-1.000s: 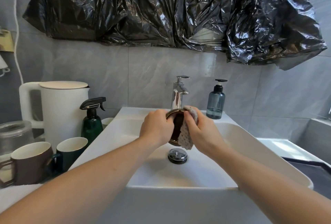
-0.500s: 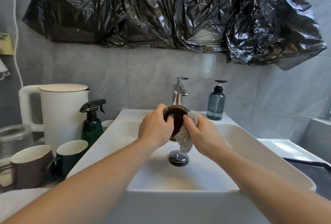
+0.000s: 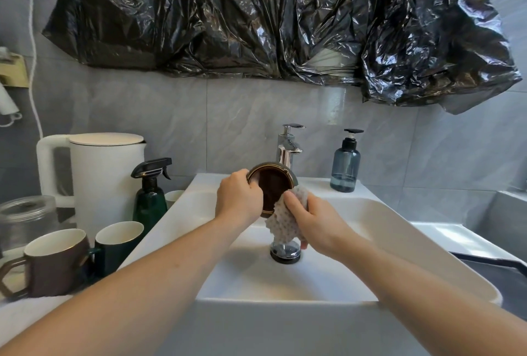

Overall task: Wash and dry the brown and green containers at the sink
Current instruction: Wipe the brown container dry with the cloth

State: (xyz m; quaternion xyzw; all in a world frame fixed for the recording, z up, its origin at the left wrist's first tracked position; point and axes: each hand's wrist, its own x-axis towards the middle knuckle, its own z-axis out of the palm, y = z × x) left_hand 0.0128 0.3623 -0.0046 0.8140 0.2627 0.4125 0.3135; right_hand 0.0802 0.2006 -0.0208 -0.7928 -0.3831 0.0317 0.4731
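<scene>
Over the white sink (image 3: 356, 213), my left hand (image 3: 238, 199) grips a round brown container (image 3: 271, 187) by its left rim, its brown face with a gold edge turned toward me. My right hand (image 3: 310, 219) holds a white textured cloth (image 3: 285, 221) against the container's lower right edge. A brown mug (image 3: 54, 264) and a green mug (image 3: 117, 244) stand on the counter to the left of the sink. No water runs from the chrome faucet (image 3: 288, 147) behind the container.
A chrome drain stopper (image 3: 285, 251) sits below my hands. A blue soap dispenser (image 3: 345, 162) stands at the sink's back right. On the left are a green spray bottle (image 3: 149, 193), a white kettle (image 3: 99, 179) and a glass jar (image 3: 25, 219). Black plastic (image 3: 256, 19) covers the wall above.
My left hand has turned the brown container from edge-on so its round face points toward me. My right hand with the cloth has slid down to its lower right edge.
</scene>
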